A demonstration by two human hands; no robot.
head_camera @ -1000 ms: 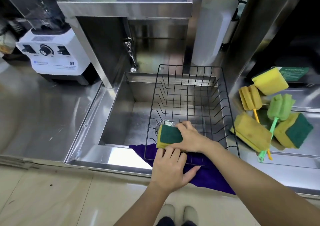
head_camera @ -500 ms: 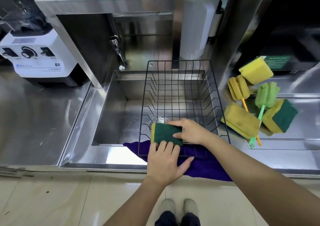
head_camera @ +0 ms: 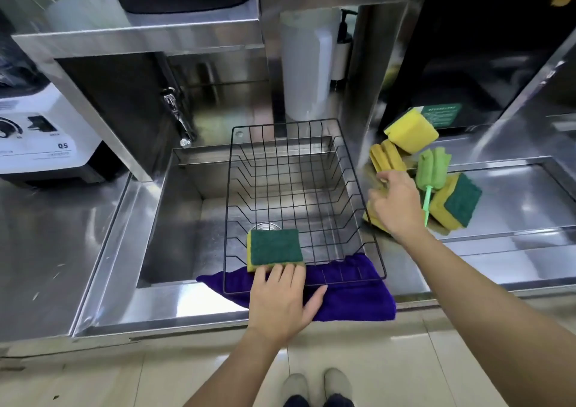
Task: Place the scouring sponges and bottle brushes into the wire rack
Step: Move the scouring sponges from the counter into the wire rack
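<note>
Sponge (head_camera: pixel 275 247) lies green side up in wire rack (head_camera: pixel 304 169), front left corner. Left hand (head_camera: pixel 280 302) flat, fingers loose on rack's front rim. Right hand (head_camera: pixel 393 202) spread, empty, over sponges and bottle brushes (head_camera: pixel 431 169) on counter (head_camera: pixel 514 194).

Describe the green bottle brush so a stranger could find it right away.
Start at the sink and look to the counter on its right, where sponges are piled. The green brush lies there, beside the right hand; it alone has a green foam head and green handle.
</note>
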